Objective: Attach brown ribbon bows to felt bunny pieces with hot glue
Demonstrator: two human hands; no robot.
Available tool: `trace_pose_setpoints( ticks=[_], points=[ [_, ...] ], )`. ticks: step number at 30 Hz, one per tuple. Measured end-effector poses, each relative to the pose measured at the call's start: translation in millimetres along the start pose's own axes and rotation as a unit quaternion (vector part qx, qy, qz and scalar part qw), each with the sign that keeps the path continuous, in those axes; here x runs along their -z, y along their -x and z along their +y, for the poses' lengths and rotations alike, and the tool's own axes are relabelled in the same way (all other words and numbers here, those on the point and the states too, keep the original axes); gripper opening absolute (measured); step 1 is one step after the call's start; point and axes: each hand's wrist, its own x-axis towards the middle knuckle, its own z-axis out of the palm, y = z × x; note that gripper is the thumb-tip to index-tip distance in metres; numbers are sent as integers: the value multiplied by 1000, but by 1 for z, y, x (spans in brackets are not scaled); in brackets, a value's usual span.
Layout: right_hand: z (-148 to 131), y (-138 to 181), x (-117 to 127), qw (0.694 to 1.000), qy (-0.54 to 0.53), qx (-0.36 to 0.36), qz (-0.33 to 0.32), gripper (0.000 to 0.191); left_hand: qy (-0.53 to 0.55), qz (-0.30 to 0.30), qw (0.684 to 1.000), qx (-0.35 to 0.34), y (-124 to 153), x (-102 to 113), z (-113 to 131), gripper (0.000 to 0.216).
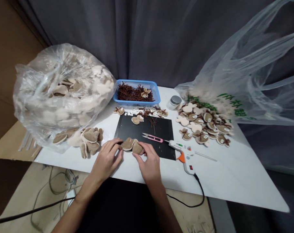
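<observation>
My left hand (107,158) and my right hand (148,158) rest at the near edge of a black mat (147,129) on the white table (229,174). Between their fingertips lie two tan plush pieces (131,145). The left fingers pinch the left piece, and the right fingers press on the right one. Pink snips (153,138) lie on the mat just beyond my right hand. To the right of the mat sits a white and orange glue gun (184,152).
A big clear bag of plush pieces (61,94) fills the left side, loose pieces (88,140) spilling before it. A blue basket (137,92) of brown bows stands at the back. Finished pieces (205,124), a small jar (174,102) and another plastic bag (246,74) lie right.
</observation>
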Motion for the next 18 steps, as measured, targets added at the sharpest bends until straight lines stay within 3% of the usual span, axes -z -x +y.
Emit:
trace_pose_setpoints(
  ticks=[6, 8, 13, 18],
  points=[
    [3, -1, -4, 1000, -3, -18, -18, 42, 22, -23, 998, -63, -8, -3, -1, 37],
    [2, -3, -4, 999, -14, -23, -23, 43, 9, -32, 997, -73, -10, -5, -2, 37],
    [-3, -7, -8, 999, -22, -6, -45, 45, -10, -23, 999, -26, -11, -5, -2, 29],
    [-5, -6, -21, 999, 34, 21, -17, 40, -33, 1, 999, 0, -10, -2, -3, 29]
  ],
)
